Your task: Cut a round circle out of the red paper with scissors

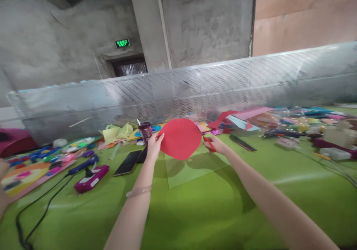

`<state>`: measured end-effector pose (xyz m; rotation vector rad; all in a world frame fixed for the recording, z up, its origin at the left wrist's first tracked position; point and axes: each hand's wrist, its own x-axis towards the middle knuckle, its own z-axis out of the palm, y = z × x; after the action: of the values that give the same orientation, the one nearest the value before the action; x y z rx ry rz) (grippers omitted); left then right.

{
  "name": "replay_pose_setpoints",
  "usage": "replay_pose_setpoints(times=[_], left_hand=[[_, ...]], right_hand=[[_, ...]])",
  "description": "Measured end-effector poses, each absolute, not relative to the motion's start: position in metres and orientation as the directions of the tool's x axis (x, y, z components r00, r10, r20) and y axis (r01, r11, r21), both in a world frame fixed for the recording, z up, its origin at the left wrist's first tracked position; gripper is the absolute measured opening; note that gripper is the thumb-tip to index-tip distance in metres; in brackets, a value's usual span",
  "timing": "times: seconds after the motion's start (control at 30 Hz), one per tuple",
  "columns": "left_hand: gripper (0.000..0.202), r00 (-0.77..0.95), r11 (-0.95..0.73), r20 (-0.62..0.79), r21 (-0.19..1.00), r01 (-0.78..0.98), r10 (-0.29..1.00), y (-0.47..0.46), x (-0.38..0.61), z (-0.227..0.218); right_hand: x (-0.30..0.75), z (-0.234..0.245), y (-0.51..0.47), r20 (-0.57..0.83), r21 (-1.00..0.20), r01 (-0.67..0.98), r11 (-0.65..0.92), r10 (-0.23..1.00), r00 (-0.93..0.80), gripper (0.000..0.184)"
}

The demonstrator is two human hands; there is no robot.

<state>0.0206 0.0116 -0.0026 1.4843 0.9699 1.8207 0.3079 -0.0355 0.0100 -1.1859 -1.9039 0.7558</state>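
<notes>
A rounded piece of red paper (181, 138) is held up over the table, its outline mostly circular with a blunt point at the bottom. My left hand (154, 146) pinches its left edge between thumb and fingers. In my right hand (216, 146) is a pair of scissors (209, 144) with red-orange handles. The blades reach toward the paper's right edge; whether they touch it I cannot tell. Beneath the paper, a translucent sheet (178, 177) lies on the green table cover (195, 213).
A black phone (127, 163) and a dark cup with a straw (145, 131) are left of centre. Further left are a purple power strip (91, 178) and a blue glue gun (83, 165) with cords. Paper scraps (225, 120) lie behind, before a perforated metal panel (195, 83). Part of another person's arm (3, 187) shows at left.
</notes>
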Motion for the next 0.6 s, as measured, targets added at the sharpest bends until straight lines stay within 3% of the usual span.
replay_pose_setpoints(times=[0.6], left_hand=[[0.035,-0.237,-0.551,0.538,0.834,0.016,0.809,0.0184,0.0163,-0.007]], right_hand=[[0.3079,0.0103,-0.0354,0.299,-0.796,0.467,0.386,0.921,-0.252,0.024]])
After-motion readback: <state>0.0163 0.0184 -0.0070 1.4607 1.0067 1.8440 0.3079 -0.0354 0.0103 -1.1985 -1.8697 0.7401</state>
